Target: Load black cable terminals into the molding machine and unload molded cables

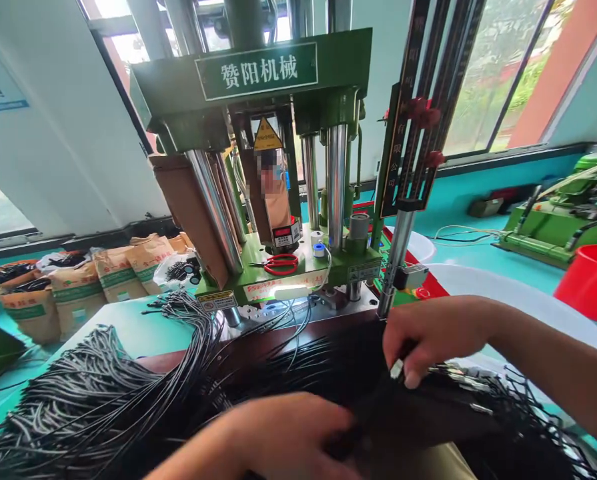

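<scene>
My right hand [428, 333] is closed, with thumb and fingers pinching a black cable by its end, where a small silvery metal plug [397, 369] sticks out. Lower down, my left hand [293, 427] is smeared by motion; its fingers curl round something dark that I cannot make out. Beneath both hands lies a mass of black cables [318, 360]. More cables with metal plugs [458, 377] lie under my right forearm. A thick bundle of grey-black cables [93, 380] spreads over the table to the left.
A green press machine [288, 267] stands straight ahead, with red-handled scissors [281, 265] and a blue-and-white tape roll [319, 250] on its bed. Paper sacks [78, 293] line the left wall. A white tub [483, 287] and a red bucket [591, 283] stand at right.
</scene>
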A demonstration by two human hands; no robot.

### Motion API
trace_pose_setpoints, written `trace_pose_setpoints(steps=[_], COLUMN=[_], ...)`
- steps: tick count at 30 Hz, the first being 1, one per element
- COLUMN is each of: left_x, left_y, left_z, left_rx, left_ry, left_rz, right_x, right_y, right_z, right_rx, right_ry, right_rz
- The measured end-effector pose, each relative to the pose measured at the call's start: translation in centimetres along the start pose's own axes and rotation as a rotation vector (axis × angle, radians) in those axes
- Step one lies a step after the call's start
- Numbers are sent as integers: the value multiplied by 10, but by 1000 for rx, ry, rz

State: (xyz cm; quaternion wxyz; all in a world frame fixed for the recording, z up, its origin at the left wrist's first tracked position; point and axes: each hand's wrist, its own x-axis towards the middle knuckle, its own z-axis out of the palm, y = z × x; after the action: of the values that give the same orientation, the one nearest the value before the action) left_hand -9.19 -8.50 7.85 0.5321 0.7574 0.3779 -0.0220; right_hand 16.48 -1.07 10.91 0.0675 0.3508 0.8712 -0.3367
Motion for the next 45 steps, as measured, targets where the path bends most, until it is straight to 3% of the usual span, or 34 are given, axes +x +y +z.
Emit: trace_pose_setpoints(steps=[1,3,5,7,11,17,22,25,30,34,37,41,45], left_x=[17,46,63,69,73,80,77,79,83,72,64,67,75], left_y=[5,6,0,-6,-11,-11,-3,6,5,-7,-14,-20,-24], left_z=[17,45,60,65,66,69,56,46,36,34,38,47,53], left_rx=[-126,-456,-681,-769,-685,-649,-724,-774,-933,-1105,-1156,-1193,-1245], left_ry=[45,140,252,327,405,487,581,635,501,331,248,390,514], left_rz=[9,-10,-17,1,57,85,125,129,117,219,198,102,115], right_x=[6,12,10,4,-3,5,5,11,20,20,20,28,39], right_y=[-5,-7,3,19,34,19,11,3,4,15,19,17,14], right_z=[2,3,-1,-7,-10,-4,1,9,20,23,28,42,61], right_rx=[3,-3,-31,-13,18,-8,0,96,300,342,313,514,686], right_ry=[-112,-211,-169,-119,-55,-27,39,88,63,215,234,366,522], right_rz=[-62,-102,-43,-18,-59,-146,-119,-192,-231,-166,-188,-117,8])
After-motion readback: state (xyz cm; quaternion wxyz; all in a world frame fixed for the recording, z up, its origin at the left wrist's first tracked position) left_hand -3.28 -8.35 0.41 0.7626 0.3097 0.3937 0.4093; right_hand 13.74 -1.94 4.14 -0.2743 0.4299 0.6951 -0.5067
